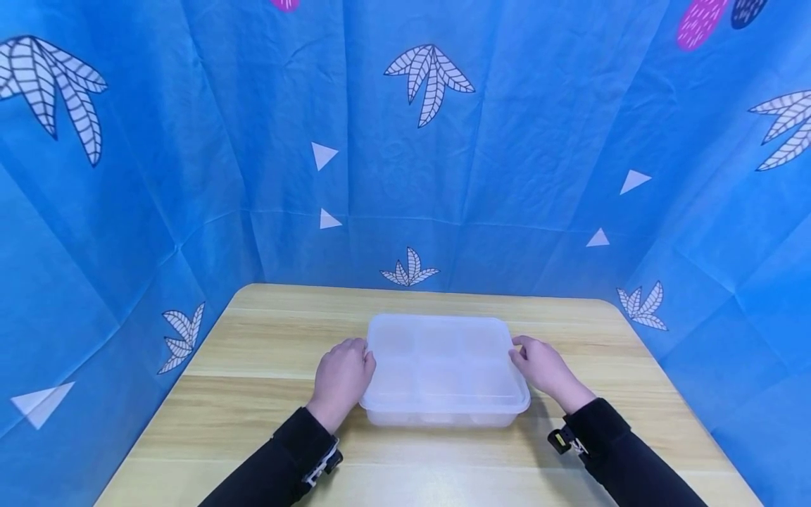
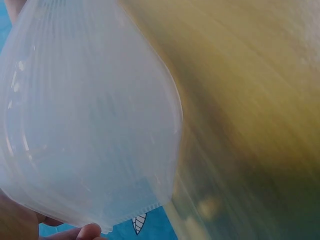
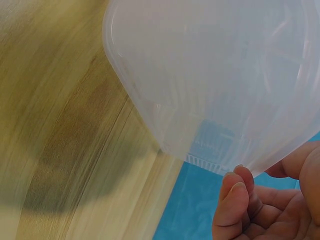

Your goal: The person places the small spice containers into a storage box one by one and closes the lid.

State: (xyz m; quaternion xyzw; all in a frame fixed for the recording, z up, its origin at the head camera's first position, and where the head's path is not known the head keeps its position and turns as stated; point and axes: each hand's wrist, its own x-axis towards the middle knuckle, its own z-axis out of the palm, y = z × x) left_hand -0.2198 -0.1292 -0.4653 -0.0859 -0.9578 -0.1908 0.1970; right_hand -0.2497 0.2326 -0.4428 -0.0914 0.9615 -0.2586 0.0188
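A translucent white plastic box (image 1: pixel 446 370) with a flat lid shows above the middle of the table, faint dividing lines visible through the lid. My left hand (image 1: pixel 342 377) grips its left edge, thumb near the lid's rim. At the right edge, my right hand (image 1: pixel 543 367) holds the rim between thumb and fingers. In the left wrist view the box's cloudy wall (image 2: pixel 100 110) fills much of the picture, with a few fingertips (image 2: pixel 90 231) at the bottom. In the right wrist view, curled fingers (image 3: pixel 235 200) meet the box's ribbed edge. Its contents cannot be made out.
The light wooden table (image 1: pixel 272 422) extends around the box on every side. A blue patterned cloth (image 1: pixel 405 176) hangs behind the table and along both sides. Black sleeves (image 1: pixel 285 458) cover both forearms, with small devices strapped at the wrists.
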